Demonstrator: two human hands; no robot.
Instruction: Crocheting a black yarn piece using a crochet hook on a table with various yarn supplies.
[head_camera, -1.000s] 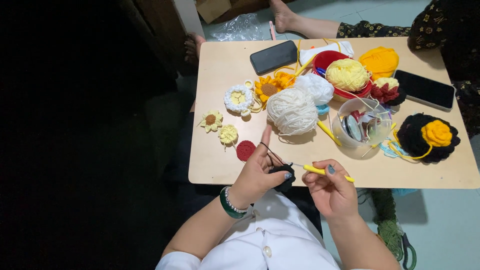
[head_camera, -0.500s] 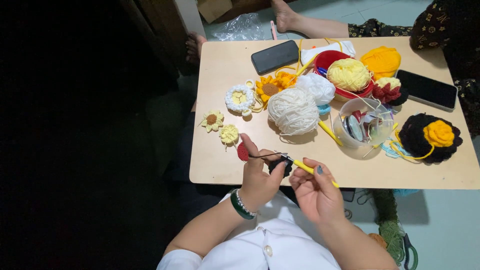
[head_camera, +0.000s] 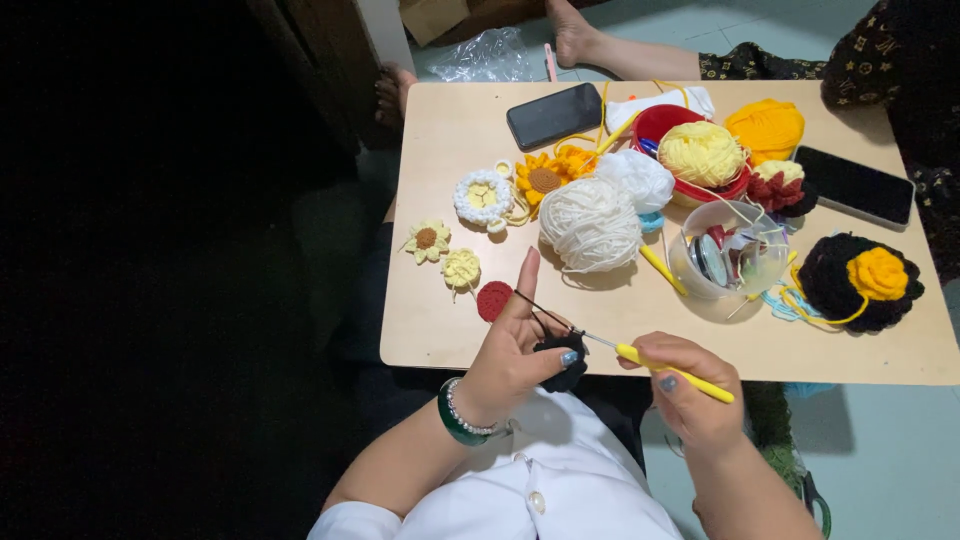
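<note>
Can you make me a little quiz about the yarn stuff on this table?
1. True or false: the right hand holds a yellow hook.
2. What colour is the piece in the left hand? A red, B black, C white.
3. How many phones lie on the table?

Key: 1 true. 2 B. 3 two: one at the far edge, one at the right.
</note>
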